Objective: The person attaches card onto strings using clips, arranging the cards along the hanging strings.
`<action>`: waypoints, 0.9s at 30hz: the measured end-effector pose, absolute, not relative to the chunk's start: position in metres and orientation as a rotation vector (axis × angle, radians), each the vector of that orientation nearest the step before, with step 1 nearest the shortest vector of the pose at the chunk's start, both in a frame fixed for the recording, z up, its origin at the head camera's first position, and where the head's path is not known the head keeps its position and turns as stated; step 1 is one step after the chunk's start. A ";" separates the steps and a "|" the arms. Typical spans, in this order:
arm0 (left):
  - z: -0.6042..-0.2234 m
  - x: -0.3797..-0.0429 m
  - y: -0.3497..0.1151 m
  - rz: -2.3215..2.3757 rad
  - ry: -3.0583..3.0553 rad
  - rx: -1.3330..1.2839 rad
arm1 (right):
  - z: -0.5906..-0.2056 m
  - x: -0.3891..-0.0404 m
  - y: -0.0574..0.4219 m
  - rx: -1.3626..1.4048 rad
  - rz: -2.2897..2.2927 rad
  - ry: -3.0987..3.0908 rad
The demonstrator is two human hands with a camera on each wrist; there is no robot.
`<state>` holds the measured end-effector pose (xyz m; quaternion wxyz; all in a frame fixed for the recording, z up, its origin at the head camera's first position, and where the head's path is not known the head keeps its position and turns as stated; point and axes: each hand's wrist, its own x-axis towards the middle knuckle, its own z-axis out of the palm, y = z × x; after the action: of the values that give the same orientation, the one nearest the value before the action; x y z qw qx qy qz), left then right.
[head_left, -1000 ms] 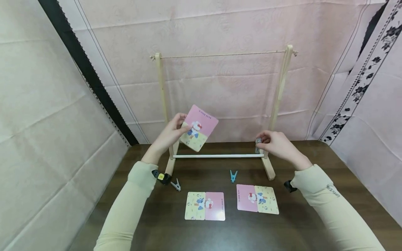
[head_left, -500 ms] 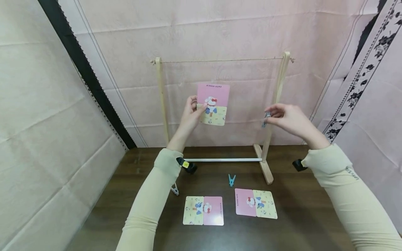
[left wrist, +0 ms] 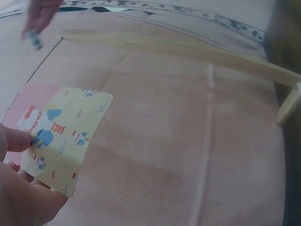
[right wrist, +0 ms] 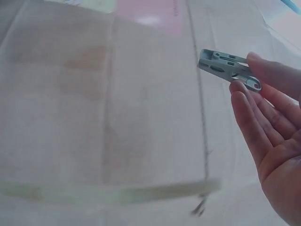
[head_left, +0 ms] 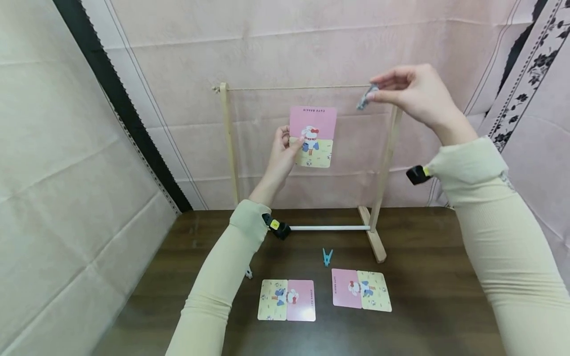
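Observation:
My left hand (head_left: 283, 154) pinches a pink and yellow card (head_left: 321, 123) by its left edge, thumb on the printed front. The card stands upright a little below the string (head_left: 285, 88) of the wooden rack. Up at the string's right part, my right hand (head_left: 420, 96) pinches a grey-blue clothespin (head_left: 367, 97) between thumb and fingers. In the right wrist view the clothespin (right wrist: 228, 70) points toward the string (right wrist: 203, 122), its jaws looking closed; whether it touches the string I cannot tell. In the left wrist view the thumb lies across the card (left wrist: 70, 136).
Two more cards, a left one (head_left: 286, 300) and a right one (head_left: 361, 290), lie on the dark wooden table (head_left: 338, 336). A blue clothespin (head_left: 327, 257) lies behind them. A grey clothespin (head_left: 248, 272) is partly behind my left sleeve. The rack's right post (head_left: 384, 173) stands below my right hand.
My left hand has lifted the card up and to the right, turning it upright. My right hand has risen with its clothespin from near the rack's base to string height.

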<state>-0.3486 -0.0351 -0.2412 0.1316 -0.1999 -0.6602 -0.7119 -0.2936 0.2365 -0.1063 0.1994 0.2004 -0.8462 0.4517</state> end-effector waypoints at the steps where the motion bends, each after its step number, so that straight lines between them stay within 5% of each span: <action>1: -0.239 -0.349 -0.035 -2.068 -1.911 -0.572 | -0.100 -0.296 0.232 0.583 1.281 -2.340; 27: -0.230 -0.356 -0.033 -2.118 -1.893 -0.503 | -0.054 -0.338 0.180 0.676 1.376 -2.219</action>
<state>-0.3559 -0.0327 -0.2296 0.1281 -0.1729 -0.6508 -0.7282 -0.3377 0.1797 -0.0543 0.2205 0.2443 -0.8024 0.4978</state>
